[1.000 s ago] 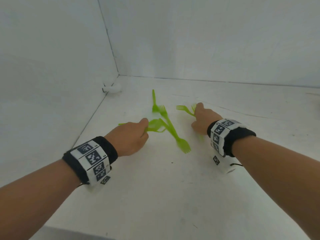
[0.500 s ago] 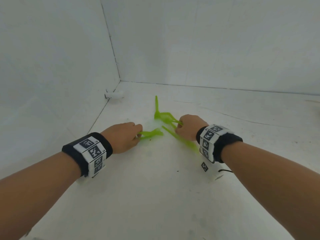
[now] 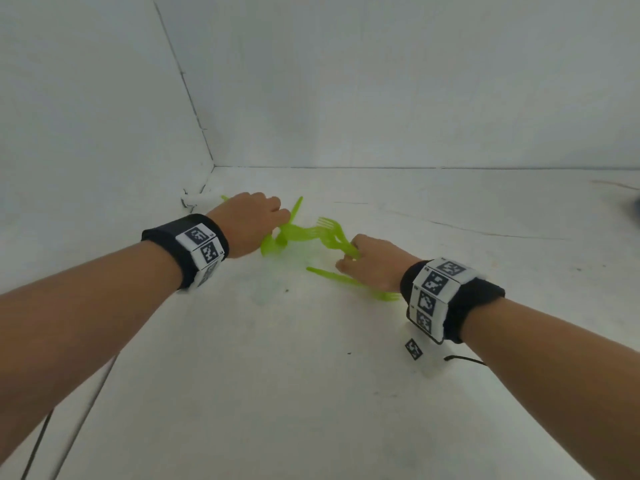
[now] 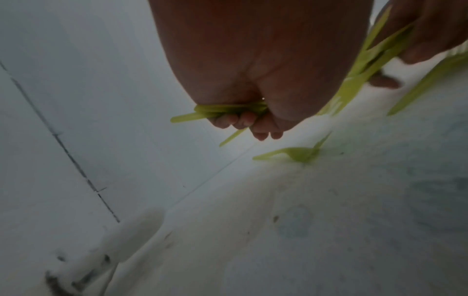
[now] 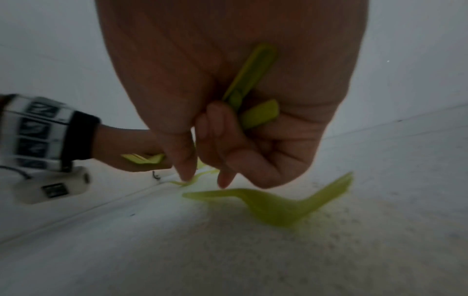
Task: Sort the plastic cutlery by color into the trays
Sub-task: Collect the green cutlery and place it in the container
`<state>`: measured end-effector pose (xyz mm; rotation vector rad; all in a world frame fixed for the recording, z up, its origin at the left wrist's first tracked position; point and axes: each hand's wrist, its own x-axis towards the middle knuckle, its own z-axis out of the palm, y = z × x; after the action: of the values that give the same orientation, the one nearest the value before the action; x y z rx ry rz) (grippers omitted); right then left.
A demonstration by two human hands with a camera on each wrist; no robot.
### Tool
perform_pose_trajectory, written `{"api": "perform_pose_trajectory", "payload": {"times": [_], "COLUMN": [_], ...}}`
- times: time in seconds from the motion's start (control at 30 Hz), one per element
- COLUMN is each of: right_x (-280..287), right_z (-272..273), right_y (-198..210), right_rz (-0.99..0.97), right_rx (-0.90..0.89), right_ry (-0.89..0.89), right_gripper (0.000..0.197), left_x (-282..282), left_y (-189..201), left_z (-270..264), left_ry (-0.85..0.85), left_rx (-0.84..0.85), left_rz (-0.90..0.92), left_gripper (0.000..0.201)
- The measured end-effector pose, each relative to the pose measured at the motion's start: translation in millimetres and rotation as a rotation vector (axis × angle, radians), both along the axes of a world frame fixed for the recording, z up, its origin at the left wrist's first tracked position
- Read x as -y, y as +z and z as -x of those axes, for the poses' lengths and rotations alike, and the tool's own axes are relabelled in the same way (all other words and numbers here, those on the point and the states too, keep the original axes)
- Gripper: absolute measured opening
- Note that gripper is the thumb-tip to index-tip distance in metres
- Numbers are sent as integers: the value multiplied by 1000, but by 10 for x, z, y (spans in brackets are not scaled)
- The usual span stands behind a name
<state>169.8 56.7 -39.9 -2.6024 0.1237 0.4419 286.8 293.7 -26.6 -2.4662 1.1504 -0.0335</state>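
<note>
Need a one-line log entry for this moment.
left hand: grips green cutlery bundle | right hand: grips green forks | loose fork on table | trays: not visible

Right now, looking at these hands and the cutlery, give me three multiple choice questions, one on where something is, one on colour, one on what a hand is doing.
1. Where does the loose fork lie?
A. Flat on the white surface, partly under the right hand
B. In a tray
C. Leaning on the back wall

2. What colour is all the cutlery in view?
A. Red
B. Lime green
C. Blue and white

3. What is the left hand doing?
A. Lying flat and holding nothing
B. Pointing at the wall
C. Gripping a bundle of green handles

Answers: 1 A, the head view shows it flat on the white surface, running under the right hand, with no tray in sight. 2 B, every piece in all three views is lime green. 3 C, the left wrist view shows the fingers curled round the handles.
</note>
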Motion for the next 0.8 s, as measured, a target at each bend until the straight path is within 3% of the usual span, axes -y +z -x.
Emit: {"api": "perform_pose_trajectory", "payload": {"times": [0.1, 0.17, 0.3, 0.47, 0.53, 0.6, 0.73, 0.8], "right_x": [-79, -59, 103, 507, 684, 855, 1067, 1064], "right_z": [43, 69, 73, 81, 91, 108, 217, 338], "right_y": [-101, -116, -32, 112, 159, 180, 144, 120], "right_rz": [120, 156, 332, 480, 403, 246, -114, -282], "right_rx": [-39, -19, 65, 218, 251, 282, 351, 365], "right_ry": [123, 149, 187, 41, -65, -191, -396, -453], "right_gripper": [27, 22, 18, 8, 8, 18, 19, 17], "left_x": [79, 115, 131, 125, 203, 338, 708, 983], "left_y": [-101, -189, -274, -295, -277, -212, -65, -31], "left_z": [-160, -189, -184, -157, -61, 101, 387, 483], "left_ry": [4, 18, -7, -142, -99, 20, 317, 456], "left_rx": [-29, -94, -127, -22, 18, -60, -573, -743], "left_rz": [-69, -64, 54, 154, 180, 285, 827, 1077], "left_gripper": [77, 81, 60, 25, 20, 13, 22, 23]}}
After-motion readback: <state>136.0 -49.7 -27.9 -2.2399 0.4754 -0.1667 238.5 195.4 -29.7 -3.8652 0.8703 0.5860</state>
